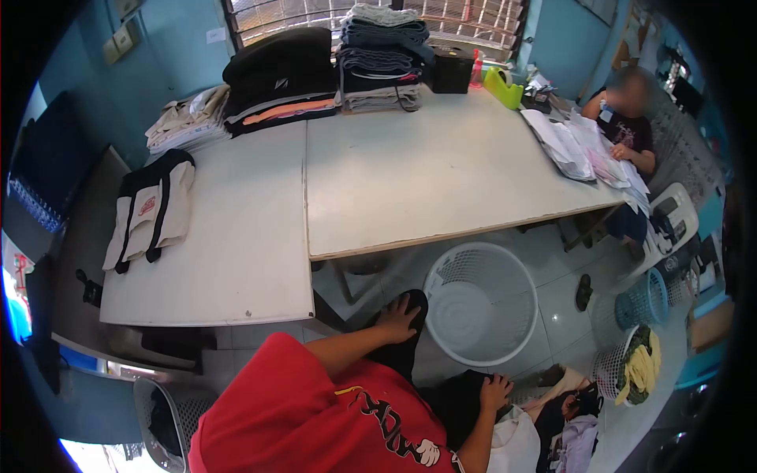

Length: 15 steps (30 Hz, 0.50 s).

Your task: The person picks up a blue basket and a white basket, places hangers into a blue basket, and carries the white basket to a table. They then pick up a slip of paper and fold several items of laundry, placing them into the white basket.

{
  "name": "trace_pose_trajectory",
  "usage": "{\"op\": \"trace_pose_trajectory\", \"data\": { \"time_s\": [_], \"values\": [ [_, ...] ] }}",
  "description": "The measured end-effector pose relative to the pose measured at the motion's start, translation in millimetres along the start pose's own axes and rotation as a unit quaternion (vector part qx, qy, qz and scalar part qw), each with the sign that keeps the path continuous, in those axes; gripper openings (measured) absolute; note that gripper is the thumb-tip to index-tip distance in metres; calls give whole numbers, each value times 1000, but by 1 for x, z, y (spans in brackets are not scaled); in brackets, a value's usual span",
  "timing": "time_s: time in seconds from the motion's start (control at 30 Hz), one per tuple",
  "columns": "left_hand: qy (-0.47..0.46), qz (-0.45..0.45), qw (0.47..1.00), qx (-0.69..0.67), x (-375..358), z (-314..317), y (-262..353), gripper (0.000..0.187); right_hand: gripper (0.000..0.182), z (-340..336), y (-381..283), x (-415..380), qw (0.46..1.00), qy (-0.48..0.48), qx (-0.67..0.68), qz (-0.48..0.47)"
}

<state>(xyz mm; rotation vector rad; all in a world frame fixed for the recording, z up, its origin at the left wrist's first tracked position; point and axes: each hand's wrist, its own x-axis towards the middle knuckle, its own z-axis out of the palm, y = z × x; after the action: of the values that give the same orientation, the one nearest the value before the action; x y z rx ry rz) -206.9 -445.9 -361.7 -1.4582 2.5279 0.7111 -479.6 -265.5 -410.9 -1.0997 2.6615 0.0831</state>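
Note:
My left hand (398,322) lies flat on my dark-trousered left knee, its fingers spread and nothing in it. On my other thigh rests my right hand (495,392), also open with the fingers apart. A round white plastic laundry basket (524,303) stands on the floor in front of my knees, not touched by either hand. Close to my right hand is a loose heap of clothes (564,433) in white, black, tan and lilac. The front edge of a white table (378,197) runs just beyond my left hand.
A cream and black tote bag (150,209) lies on the table's left. Folded clothes (382,59) and a green tape dispenser (503,88) line the back. A person (627,126) sits at the right beside papers (579,146). Another basket (611,374) holds yellow clothes.

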Motion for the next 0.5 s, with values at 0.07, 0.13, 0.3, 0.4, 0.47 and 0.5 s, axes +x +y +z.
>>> {"op": "trace_pose_trajectory", "data": {
  "time_s": [0.07, 0.13, 0.3, 0.4, 0.47, 0.5],
  "values": [
    [-14, 7, 1000, 24, -8, 0, 1, 63, 42, -6, -2, -13, 999, -12, 36, 32],
    [-14, 23, 998, 49, -14, 1, 1, 63, 42, -4, -5, -16, 998, 0, 51, 33],
    [-15, 40, 996, 73, -20, 0, 2, 61, 46, -15, -19, -29, 997, 23, 76, 16],
    [0, 52, 996, 79, -19, 4, -1, 60, 47, -22, -20, -38, 996, 41, 80, 18],
    [19, 55, 997, 56, -17, 7, -5, 59, 45, -19, -14, -40, 986, 69, 152, -10],
    [33, 51, 997, 46, -15, 7, -7, 59, 41, -17, -6, -39, 974, 96, 197, -56]
  ]
}}
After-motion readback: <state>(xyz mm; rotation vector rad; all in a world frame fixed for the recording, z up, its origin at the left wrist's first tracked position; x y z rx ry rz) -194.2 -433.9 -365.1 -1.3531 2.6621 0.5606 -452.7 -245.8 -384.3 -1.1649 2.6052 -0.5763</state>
